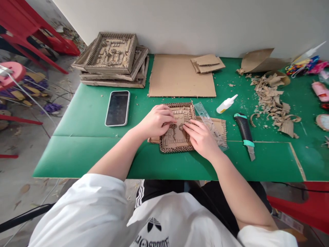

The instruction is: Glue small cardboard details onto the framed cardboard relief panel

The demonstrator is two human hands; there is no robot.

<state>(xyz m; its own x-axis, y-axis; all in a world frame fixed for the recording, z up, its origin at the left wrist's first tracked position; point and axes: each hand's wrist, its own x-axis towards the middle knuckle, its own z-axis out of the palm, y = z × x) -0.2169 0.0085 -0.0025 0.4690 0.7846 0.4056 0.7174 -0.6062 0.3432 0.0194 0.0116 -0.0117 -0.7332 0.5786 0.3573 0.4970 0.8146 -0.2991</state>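
Note:
A small cardboard tray with a ridged corrugated border lies in front of me, its floor covered with raised strips and little coiled pieces. My left hand reaches over its left side, thumb and fingers pinched together low over the floor. What sits between those fingertips is hidden. From the right, my right hand rests across the tray's edge with its fingers stretched out. Its fingertips touch a small cardboard coil. Partly under the tray is a corrugated cardboard piece, with a clear plastic ruler lying on it.
A stack of similar cardboard trays stands at the back left, above a phone. Behind my hands lies a flat cardboard sheet. To the right are a white glue bottle, a utility knife with blade out, and cardboard scraps.

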